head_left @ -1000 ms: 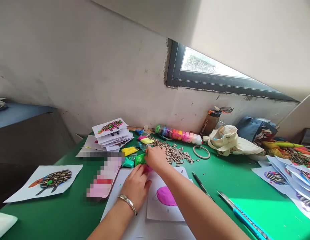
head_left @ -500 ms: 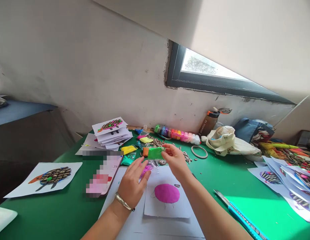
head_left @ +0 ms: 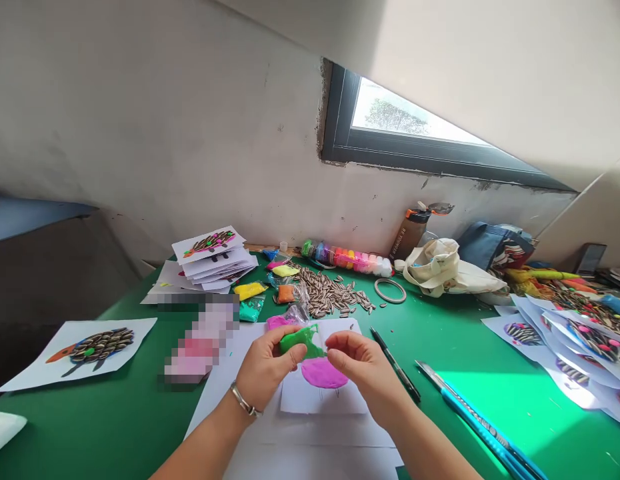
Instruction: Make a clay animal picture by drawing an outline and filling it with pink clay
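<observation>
Green tabletop (head_left: pixel 430 333) spreads beneath one window (head_left: pixel 390 120). One green packet (head_left: pixel 296 340) is grasped in the left hand (head_left: pixel 266 367), above one sheet (head_left: pixel 303 402) bearing one magenta oval (head_left: pixel 324 375); the right hand (head_left: pixel 373 373) has fingertips at its edge, pinch unclear. Both hands partly block the sheet. One pen (head_left: pixel 395 365) and one cutter (head_left: pixel 477 420) lie right.

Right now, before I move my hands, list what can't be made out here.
All in the head view:
- Upper edge of the magenta oval: hidden by the green packet.
- Right hand's grip on the packet's clear end: too small to tell.
- Pink object: blurred by pixelation.
- White object: cut off by the left edge.
- Stacked drawings: partly cut off by the right edge.
</observation>
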Motion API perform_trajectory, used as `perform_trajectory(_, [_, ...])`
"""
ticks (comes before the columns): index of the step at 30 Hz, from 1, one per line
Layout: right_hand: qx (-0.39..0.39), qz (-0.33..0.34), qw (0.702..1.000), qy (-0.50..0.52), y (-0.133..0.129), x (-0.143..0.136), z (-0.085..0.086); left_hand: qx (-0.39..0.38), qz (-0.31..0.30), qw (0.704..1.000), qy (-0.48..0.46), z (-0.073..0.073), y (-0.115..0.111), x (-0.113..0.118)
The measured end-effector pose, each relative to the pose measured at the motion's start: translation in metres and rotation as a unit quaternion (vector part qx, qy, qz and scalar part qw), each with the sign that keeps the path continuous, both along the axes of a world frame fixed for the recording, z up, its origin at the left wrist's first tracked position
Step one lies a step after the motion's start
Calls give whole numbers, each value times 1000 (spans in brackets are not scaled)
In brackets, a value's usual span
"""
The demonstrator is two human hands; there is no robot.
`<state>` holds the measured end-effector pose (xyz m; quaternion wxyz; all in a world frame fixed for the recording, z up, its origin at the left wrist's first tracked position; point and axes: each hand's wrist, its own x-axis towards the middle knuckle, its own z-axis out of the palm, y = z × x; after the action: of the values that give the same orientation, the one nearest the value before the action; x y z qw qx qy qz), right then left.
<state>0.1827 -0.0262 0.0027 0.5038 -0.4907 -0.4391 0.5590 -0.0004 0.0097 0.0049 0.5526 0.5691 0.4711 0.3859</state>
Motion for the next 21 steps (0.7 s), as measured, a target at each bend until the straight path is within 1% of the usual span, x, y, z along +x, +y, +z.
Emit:
perform_trajectory(4, [8,40,999,10,-4,3,-4,-35,8,998,-44,1,1,-1])
perform_trajectory(7, [28,66,997,15,-6,-1,-4,-42,5,997,-63,1,1,-1])
perform_trajectory(9, [34,68,997,7,-6,-5,-6,-41,-4,997,-65,0,0,0])
perform_trajectory(12, [48,43,997,-35,-5,-9,-11,-43,-11,997,-64,-3,0,1])
perform_trajectory(14, [73,35,994,-79,-4,-9,-13,-52,-9,996,-70,-6,1,1])
perform_trajectory(18, [115,55,981,-148,-4,-6,-8,-93,-10,991,-91,-8,1,0])
perform_trajectory(21, [124,64,974,-179,-5,-4,-5,-120,0,987,-110,-7,0,0])
